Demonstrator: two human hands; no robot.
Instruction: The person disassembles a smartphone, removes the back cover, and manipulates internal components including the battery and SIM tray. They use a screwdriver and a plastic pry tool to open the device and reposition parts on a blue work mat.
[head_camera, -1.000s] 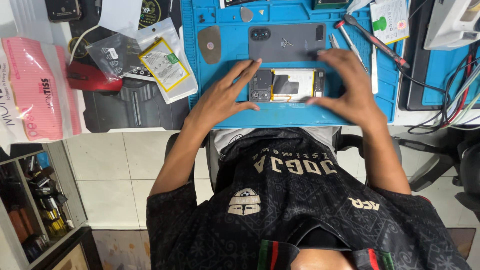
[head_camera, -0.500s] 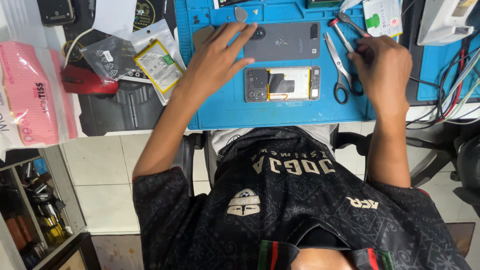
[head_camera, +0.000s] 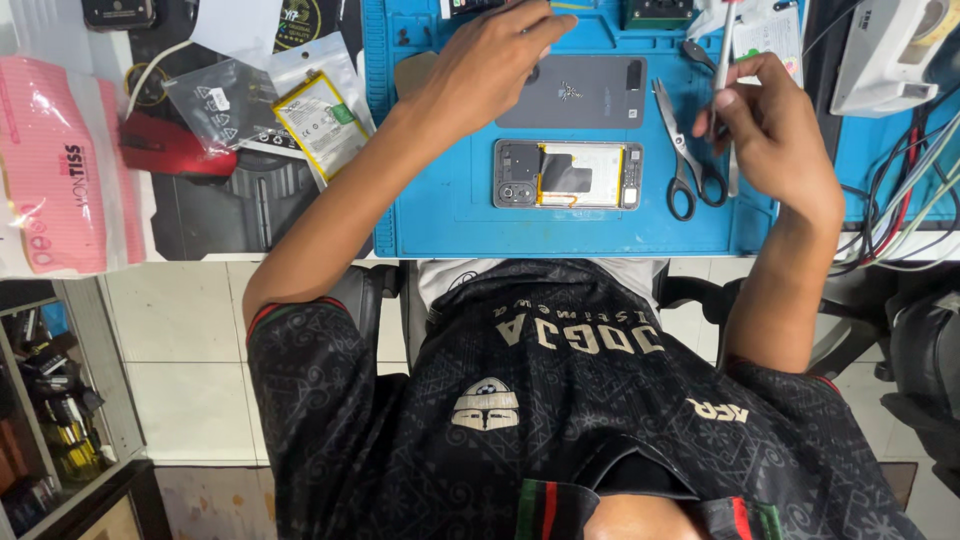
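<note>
Tweezers: our right hand (head_camera: 775, 125) pinches thin metal tweezers (head_camera: 722, 60) between thumb and fingers, held upright at about 2 o'clock from the open phone, lifted above the mat.
Mat: we work on a blue mat (head_camera: 440, 200) that fills the middle of the bench, with its far edge at 12 o'clock.
Pink pack: a large pink packet (head_camera: 55, 160) lies well apart at 9 o'clock, off the mat.
Right hand: clenched on the tweezers, raised over the mat's right edge, just above the scissors.
Left hand: our left hand (head_camera: 485, 65) reaches to 11 o'clock, fingers loosely curled near the mat's far edge; we cannot tell whether it grips anything, since the fingertips are partly hidden.
Back cover: a grey back cover (head_camera: 590, 92) lies flat at 12 o'clock from the open phone, with our left hand over its left end.
Phone: the open phone (head_camera: 567, 175) lies flat in the middle of the mat, insides up, with the battery and a dark patch showing.
Battery bag: a clear bag with a battery (head_camera: 320, 115) lies at 10 o'clock, just off the mat's left edge.
Red thing: a red object (head_camera: 175, 150) sits at 9 o'clock, between the pink pack and the battery bag.
Scissors: black-handled scissors (head_camera: 685, 150) lie on the mat at 3 o'clock from the phone, blades pointing away from us.
</note>
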